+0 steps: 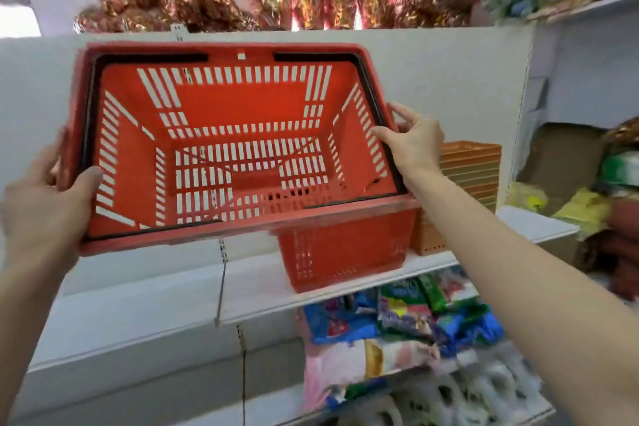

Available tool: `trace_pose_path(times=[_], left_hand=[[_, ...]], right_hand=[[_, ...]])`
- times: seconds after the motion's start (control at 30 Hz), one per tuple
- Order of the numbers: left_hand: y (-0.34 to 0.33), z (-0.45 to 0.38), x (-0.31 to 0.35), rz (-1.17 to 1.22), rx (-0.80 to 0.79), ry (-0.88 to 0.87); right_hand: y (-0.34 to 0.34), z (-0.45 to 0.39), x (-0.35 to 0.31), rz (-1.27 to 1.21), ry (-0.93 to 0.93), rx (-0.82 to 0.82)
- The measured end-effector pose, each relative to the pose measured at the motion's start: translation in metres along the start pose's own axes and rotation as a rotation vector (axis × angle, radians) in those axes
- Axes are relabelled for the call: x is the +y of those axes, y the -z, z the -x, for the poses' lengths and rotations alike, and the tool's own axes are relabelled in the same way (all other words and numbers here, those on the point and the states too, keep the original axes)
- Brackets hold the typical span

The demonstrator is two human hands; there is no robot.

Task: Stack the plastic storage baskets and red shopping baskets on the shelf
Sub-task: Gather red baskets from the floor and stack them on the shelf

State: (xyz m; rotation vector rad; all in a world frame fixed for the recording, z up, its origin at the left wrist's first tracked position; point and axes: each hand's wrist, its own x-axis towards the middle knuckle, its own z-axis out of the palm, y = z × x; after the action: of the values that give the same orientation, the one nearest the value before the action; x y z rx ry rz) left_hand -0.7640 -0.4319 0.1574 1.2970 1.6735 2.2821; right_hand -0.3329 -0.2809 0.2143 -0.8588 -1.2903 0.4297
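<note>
Red shopping basket (242, 149) tilted, opening toward camera, both hands (45, 197) (415, 145) clamped on opposite rims.

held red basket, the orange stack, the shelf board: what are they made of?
Held red basket: looks like moulded plastic, slightly glossy, walls slotted. Orange stack: probably plastic too, matte, nested rims, perforated base. Shelf board: smooth white, likely painted metal; too blurred to tell.

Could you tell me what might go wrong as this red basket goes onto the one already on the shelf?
The held basket is tilted and sits left of the shelved red basket, so it could catch that rim instead of nesting. The shelved one overhangs the shelf edge; a push might tip it.
</note>
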Motion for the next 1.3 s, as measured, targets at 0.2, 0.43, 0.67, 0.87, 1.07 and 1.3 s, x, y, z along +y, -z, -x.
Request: trace_pose_path(times=[0.2,0.43,0.67,0.87,1.07,1.3], left_hand=[[-0.107,-0.032,0.033,-0.124,-0.016,0.019],[-0.199,-0.018,0.039,-0.208,-0.034,0.094],[-0.257,-0.04,0.027,-0.157,-0.001,0.265],[-0.299,-0.053,0.01,-0.264,-0.062,0.388],[-0.316,-0.055,-0.03,-0.417,-0.085,0.441],[-0.308,-0.067,-0.127,-0.726,-0.178,0.493]], right_hand=[[0.023,-0.076,0.034,0.019,-0.018,0.049],[0.034,-0.145,0.089,0.072,-0.105,-0.031],[0.033,-0.211,0.147,0.029,-0.256,-0.247],[0.034,-0.247,0.186,-0.052,-0.37,-0.39],[0.023,-0.235,0.232,0.019,-0.438,-0.459],[0.001,-0.224,0.258,0.494,-0.27,-0.428]])
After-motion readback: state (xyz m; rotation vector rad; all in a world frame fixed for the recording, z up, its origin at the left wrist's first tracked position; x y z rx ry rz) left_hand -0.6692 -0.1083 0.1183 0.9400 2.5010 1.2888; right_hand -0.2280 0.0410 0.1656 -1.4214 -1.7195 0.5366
